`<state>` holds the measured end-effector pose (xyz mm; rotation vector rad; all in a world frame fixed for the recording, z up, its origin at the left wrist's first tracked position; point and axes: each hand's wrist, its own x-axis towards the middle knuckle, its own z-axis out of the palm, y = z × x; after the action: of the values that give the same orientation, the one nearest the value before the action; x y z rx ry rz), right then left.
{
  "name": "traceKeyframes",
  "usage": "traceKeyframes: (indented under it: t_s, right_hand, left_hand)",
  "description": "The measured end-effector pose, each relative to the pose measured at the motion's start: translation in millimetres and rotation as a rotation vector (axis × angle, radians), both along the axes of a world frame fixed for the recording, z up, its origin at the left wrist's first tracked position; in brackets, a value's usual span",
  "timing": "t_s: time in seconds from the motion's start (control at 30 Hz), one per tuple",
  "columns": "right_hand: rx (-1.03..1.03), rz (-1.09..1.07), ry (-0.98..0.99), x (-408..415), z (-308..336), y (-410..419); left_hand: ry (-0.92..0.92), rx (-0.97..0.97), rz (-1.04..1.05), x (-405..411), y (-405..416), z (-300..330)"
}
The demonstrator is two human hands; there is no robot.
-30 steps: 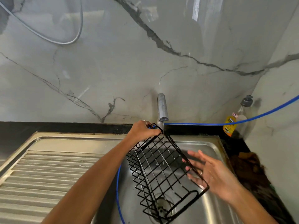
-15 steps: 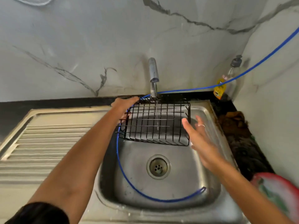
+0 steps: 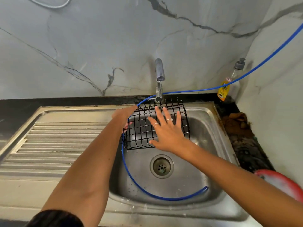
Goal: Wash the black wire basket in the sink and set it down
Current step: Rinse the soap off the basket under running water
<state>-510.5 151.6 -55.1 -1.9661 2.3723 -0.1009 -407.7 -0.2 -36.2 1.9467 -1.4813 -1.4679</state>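
1. Black wire basket [image 3: 144,128] is held over the back half of the sink [image 3: 211,128], right under the tap [image 3: 159,74]. It is tilted, w/ its grid bottom facing the camera.
2. Left hand [image 3: 125,115] grips the basket's left edge; fingers curl round the wire there, partly hidden behind the grid.
3. Right hand [image 3: 167,130] lies flat on the grid w/ fingers straight and spread, pointing toward the tap. It presses on the wire, no curl round it. Rings show on two fingers.
4. Water from the tap: can't tell if it runs.
5. Blue hose [image 3: 164,196] comes in from upper right along the wall, passes behind the tap and basket, then loops down the left side of the sink bowl and curves round the front; its open end lies at the front right of the bowl.
6. Drain [image 3: 161,166] sits mid-bowl, in front of the basket, apart from it.
7. Ribbed draining board [image 3: 54,145] is left of the bowl, part of the same steel unit.
8. Soap bottle [image 3: 225,89] w/ yellow label stands in the back right corner of the dark bench [image 3: 246,149], against the marble wall [image 3: 98,46].
9. Brown rag or sponge [image 3: 236,122] lies on the bench right of the sink; can't tell which.
10. Red-rimmed thing [image 3: 282,182] shows at the right edge, blurred.
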Motion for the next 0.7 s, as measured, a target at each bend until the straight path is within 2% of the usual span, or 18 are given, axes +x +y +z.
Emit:
traceKeyframes:
  t_s: [0.17, 0.5, 0.7]
  right_hand:
    - [0.154, 0.113, 0.163, -11.2, 1.0, -15.7]
    - [0.135, 0.191, 0.269, -21.5, 12.1, -20.4]
    - [0.098, 0.242, 0.334, -39.8, 22.9, -12.1]
  left_hand:
    - [-0.018, -0.039, 0.023, 4.9, 6.1, 2.4]
    - [-0.004, 0.031, 0.033, 3.8, 11.1, 20.7]
    - [-0.012, 0.153, -0.134, 2.6, 11.9, 32.0]
